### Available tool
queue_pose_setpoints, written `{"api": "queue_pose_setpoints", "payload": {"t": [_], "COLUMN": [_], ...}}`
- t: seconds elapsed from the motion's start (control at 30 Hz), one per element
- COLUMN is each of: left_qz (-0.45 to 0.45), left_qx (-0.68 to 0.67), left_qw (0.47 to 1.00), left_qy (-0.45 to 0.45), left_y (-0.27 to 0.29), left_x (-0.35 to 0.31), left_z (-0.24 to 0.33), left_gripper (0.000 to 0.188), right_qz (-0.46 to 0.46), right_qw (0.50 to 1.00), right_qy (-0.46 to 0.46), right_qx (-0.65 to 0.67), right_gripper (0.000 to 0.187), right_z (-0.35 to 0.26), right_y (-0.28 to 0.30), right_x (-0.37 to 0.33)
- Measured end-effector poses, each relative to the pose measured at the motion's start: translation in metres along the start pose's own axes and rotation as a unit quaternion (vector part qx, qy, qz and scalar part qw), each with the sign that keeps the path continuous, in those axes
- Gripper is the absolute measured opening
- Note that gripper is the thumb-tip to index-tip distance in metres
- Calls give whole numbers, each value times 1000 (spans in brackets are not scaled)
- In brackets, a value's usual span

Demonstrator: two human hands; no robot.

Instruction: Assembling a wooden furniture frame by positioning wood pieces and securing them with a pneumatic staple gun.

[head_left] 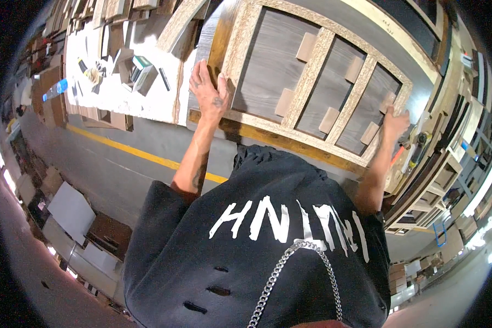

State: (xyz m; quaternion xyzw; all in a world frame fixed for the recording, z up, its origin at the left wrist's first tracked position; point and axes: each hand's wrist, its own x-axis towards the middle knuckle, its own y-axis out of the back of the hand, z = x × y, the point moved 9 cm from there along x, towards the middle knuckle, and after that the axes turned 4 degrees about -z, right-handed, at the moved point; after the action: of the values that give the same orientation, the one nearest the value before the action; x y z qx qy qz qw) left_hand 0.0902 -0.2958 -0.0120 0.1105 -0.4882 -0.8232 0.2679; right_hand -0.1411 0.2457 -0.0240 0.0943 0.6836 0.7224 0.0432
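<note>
A chipboard-faced wooden frame (299,95) with three openings lies in front of me on a workbench. Small light wood blocks (284,102) sit along the inner edges of its openings, over a grey wood-grain panel (273,54). My left hand (208,95) rests at the frame's left end, fingers stretched and apart, thumb against its edge. At the right end my right hand (396,123) has its fingers curled around the frame's outer edge, close to one of the blocks; part of its grip is hidden.
A white-topped table (147,101) at left carries a small open box (142,74), a black marker (164,79) and a plastic bottle (54,90) by its edge. Wood strips are stacked behind it. More frames (437,188) and tools (418,147) stand at right. A yellow line (142,152) crosses the floor.
</note>
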Motion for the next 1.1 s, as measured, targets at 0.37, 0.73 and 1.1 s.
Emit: {"api": "queue_pose_setpoints", "payload": {"t": [0.37, 0.73, 1.1], "left_qz": [125, -15, -2], "left_qx": [-158, -27, 84], "left_qw": [969, 994, 996], "left_qy": [147, 105, 11], "left_y": [21, -49, -38], "left_x": [-9, 24, 23], "left_z": [-53, 4, 14], "left_gripper": [47, 81, 71], "right_qz": [-172, -297, -256], "right_qw": [974, 904, 952], "right_qy": [-60, -128, 9], "right_qx": [135, 279, 169], "right_gripper": [77, 44, 39], "right_z": [63, 79, 63], "right_y": [-43, -46, -43], "right_x": [28, 1, -6]}}
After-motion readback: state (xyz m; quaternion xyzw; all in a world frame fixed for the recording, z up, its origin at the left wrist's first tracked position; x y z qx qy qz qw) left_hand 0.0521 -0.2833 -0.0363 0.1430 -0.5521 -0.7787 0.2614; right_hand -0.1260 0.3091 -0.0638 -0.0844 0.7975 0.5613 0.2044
